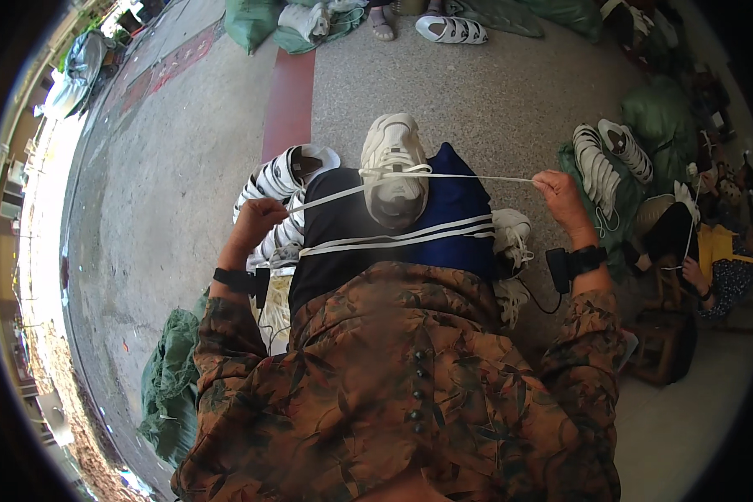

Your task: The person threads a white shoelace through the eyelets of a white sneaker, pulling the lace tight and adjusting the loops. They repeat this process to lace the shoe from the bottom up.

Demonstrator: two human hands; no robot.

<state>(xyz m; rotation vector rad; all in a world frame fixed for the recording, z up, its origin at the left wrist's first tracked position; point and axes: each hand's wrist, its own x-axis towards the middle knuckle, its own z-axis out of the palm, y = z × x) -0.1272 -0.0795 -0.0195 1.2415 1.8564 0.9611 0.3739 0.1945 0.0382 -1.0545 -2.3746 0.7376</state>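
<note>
**White shoelace pulled tight across a sneaker on the lap**

A white sneaker [393, 167] rests on the person's lap, on dark blue trousers with white stripes [443, 222], with its toe pointing away from the body. A white shoelace [477, 176] passes through the upper part of this shoe and runs out to both sides, stretched almost straight. The right hand [560, 194] is raised to the right of the shoe and pinches one end of the lace between the fingertips, pressed together. The left hand [258, 219] is at the left of the shoe, a little lower, and is closed around the other end of the lace; the fingers are curled in, so the exact contact is hidden. Each wrist carries a black band with a small black device [571, 264].

Just beside the left hand lies a white sneaker with black stripes [289, 171], near the knee, and other such shoes are below it. At the right of the lap another white sneaker [510, 234] lies with loose laces. Further right, a pair of white sneakers with black stripes [611, 155] lies on a green sack [661, 117]. Another person [694, 251] sits at the right edge, low, beside a wooden stool [661, 343]. A green bag [169, 385] lies on the grey floor [176, 184] at the left. The person wears a brown patterned shirt [393, 393].
</note>
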